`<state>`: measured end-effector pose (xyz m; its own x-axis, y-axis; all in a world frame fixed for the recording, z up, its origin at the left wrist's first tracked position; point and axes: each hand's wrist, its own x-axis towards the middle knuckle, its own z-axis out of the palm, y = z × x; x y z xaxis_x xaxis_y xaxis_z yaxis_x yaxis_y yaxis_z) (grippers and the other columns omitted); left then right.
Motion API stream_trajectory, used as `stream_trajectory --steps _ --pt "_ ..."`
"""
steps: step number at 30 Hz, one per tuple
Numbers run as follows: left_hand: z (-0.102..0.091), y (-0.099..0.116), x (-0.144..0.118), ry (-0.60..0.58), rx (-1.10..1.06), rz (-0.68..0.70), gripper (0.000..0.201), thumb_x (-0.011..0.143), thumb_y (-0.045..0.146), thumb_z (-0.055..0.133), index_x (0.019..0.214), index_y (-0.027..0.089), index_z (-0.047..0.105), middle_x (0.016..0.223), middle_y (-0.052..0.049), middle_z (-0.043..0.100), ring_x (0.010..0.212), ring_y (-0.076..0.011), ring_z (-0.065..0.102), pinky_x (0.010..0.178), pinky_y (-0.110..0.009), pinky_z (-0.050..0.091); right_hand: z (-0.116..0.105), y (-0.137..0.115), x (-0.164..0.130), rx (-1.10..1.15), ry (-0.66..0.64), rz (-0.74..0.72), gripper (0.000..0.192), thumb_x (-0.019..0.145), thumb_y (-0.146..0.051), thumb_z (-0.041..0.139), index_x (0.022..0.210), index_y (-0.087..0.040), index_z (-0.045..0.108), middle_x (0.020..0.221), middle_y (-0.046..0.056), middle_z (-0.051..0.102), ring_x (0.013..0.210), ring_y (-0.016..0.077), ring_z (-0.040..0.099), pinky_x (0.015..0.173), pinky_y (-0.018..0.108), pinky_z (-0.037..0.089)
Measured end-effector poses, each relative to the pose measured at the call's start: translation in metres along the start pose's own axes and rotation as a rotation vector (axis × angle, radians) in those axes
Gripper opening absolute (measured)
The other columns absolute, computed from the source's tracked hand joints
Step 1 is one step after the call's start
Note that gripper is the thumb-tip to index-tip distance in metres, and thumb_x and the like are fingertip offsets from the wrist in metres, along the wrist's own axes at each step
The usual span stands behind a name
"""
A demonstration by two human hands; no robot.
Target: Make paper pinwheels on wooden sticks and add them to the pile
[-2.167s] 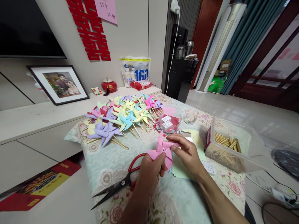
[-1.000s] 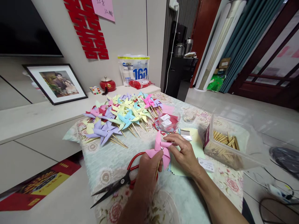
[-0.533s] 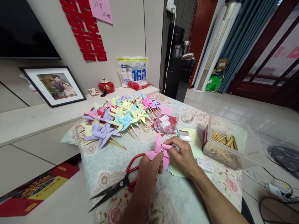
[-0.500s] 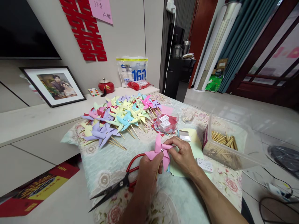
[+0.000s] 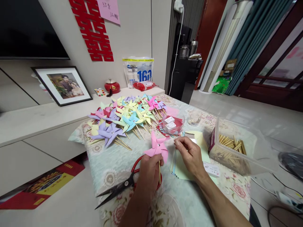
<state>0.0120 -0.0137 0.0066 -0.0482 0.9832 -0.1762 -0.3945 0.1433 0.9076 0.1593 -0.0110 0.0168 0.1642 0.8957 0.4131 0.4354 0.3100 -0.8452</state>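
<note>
My left hand (image 5: 149,171) grips the wooden stick of a pink paper pinwheel (image 5: 156,147) and holds it upright above the table. My right hand (image 5: 190,154) hovers just right of the pinwheel, fingers loosely curled, thumb and forefinger pinched together near one blade tip but apart from it; whether something tiny sits between them I cannot tell. Below the right hand lies a stack of pale green and yellow paper sheets (image 5: 183,164).
A heap of finished coloured pinwheels (image 5: 123,118) covers the far left of the floral tablecloth (image 5: 180,201). Red-handled scissors (image 5: 120,186) lie under my left wrist. A clear box of wooden sticks (image 5: 233,148) stands right, a small clear bowl (image 5: 172,123) behind the pinwheel.
My right hand has let go of the pinwheel blade and drawn slightly right. The left hand has shifted the pinwheel a little left and away from me.
</note>
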Motion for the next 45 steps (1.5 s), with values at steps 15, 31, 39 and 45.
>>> stream_trajectory --steps 15,31,39,45 --pt "-0.003 0.007 0.004 -0.028 -0.38 -0.105 0.021 0.054 0.02 0.085 0.069 0.018 0.07 0.073 0.0 0.068 0.074 -0.0136 0.063 0.078 -0.026 0.052 0.014 0.005 -0.009 0.333 -0.756 0.446 0.032 0.075 -0.045 0.076 0.072 -0.017 0.06 0.059 -0.006 0.05 0.053 0.0097 0.046 0.052 0.022 0.038" --pt "-0.022 -0.009 0.009 0.317 0.596 0.67 0.032 0.074 0.033 0.075 0.1 0.02 0.062 0.127 -0.014 0.048 0.111 -0.0266 0.058 0.082 -0.039 0.054 0.012 0.005 -0.006 0.37 -0.741 0.506 0.034 0.073 -0.047 0.076 0.074 -0.015 0.063 0.065 -0.001 0.065 0.047 0.008 0.055 0.046 0.02 0.037" --pt "-0.02 -0.004 0.006 0.323 0.622 0.592 0.016 0.079 0.034 0.071 0.083 0.019 0.069 0.121 -0.012 0.055 0.1 -0.0245 0.063 0.082 -0.038 0.055 0.012 0.008 -0.007 0.371 -0.774 0.496 0.034 0.073 -0.047 0.077 0.074 -0.015 0.064 0.063 -0.002 0.063 0.047 0.0084 0.055 0.047 0.02 0.038" --pt "-0.023 -0.004 0.008 0.326 0.577 0.552 0.015 0.077 0.035 0.071 0.076 0.02 0.071 0.116 -0.011 0.059 0.098 -0.0238 0.064 0.083 -0.036 0.054 0.012 0.006 -0.007 0.347 -0.792 0.519 0.033 0.072 -0.046 0.077 0.073 -0.016 0.063 0.061 -0.003 0.063 0.046 0.0083 0.054 0.046 0.02 0.038"
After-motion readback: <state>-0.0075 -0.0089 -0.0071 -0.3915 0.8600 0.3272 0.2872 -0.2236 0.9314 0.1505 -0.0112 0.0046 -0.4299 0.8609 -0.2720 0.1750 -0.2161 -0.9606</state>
